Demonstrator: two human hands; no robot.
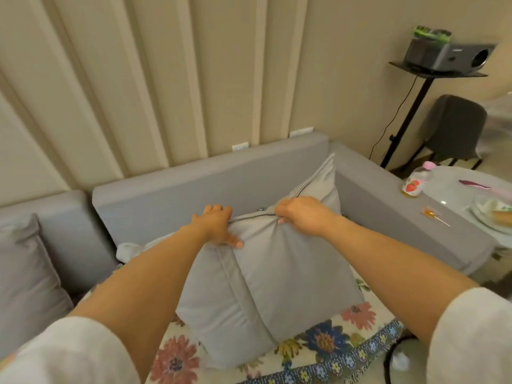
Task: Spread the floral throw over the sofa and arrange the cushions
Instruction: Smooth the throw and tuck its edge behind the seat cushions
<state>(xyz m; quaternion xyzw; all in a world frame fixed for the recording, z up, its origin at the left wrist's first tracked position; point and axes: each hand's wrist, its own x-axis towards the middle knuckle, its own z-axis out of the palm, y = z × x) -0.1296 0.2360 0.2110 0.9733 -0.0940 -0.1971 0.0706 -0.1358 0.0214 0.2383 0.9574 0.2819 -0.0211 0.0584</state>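
A large grey cushion (266,286) stands tilted on the floral throw (327,345), which covers the seat of the grey sofa (171,189). My left hand (219,225) grips the cushion's top edge, thumb in front and fingers behind. My right hand (299,214) pinches the same edge at the zip seam. A second grey cushion (324,184) leans in the sofa's right corner behind it. A third grey cushion (25,278) rests against the backrest at the far left.
The sofa's right armrest (415,217) carries a lollipop (432,214). Beyond it, a white round table (454,189) holds a strawberry bottle (415,184) and a glass dish (493,214). A projector (448,55) on a black stand and a dark chair (454,128) stand behind.
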